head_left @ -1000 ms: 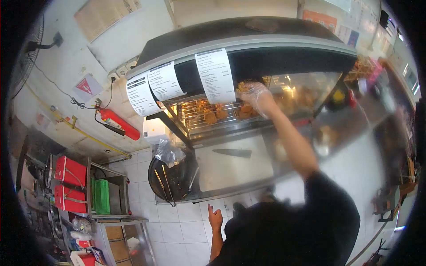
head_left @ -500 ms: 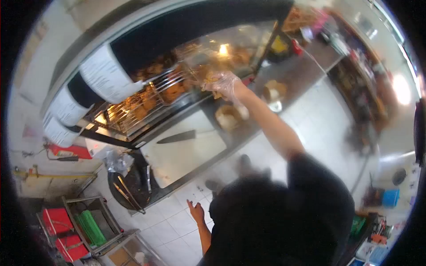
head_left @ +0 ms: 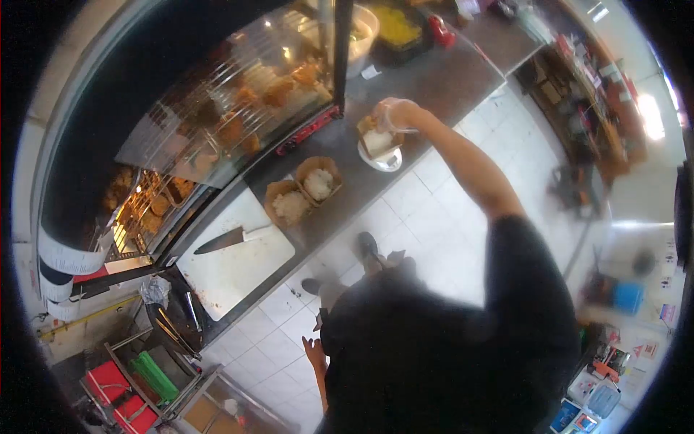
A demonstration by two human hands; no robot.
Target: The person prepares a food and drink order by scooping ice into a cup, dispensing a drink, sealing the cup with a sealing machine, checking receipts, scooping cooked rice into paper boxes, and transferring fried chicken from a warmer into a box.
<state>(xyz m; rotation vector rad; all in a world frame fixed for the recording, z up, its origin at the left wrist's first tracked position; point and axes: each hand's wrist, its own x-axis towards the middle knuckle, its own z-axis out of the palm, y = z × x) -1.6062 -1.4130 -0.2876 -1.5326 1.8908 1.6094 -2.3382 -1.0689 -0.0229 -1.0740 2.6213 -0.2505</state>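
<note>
My right hand (head_left: 397,114), in a clear plastic glove, is over the far edge of a brown paper box (head_left: 376,143) with rice in it. Its fingers are curled; what they hold is hidden. The box stands on a white scale (head_left: 388,160). Two more paper boxes with rice, one (head_left: 319,181) touching the other (head_left: 289,207), stand beside the white cutting board (head_left: 235,278), where a knife (head_left: 220,240) lies. My left hand (head_left: 314,351) hangs low beside my body, fingers apart and holding nothing.
A glass display case (head_left: 340,50) with fried food on racks stands at the left. Farther back are a bowl (head_left: 361,40) and a dark pan of yellow food (head_left: 396,27). Tongs (head_left: 173,329) lie on a black round tray at the lower left. Crates stand below it.
My right hand has moved from the display case, with fried food in it, to the box on the scale. The view has turned right. My left hand still hangs low.
</note>
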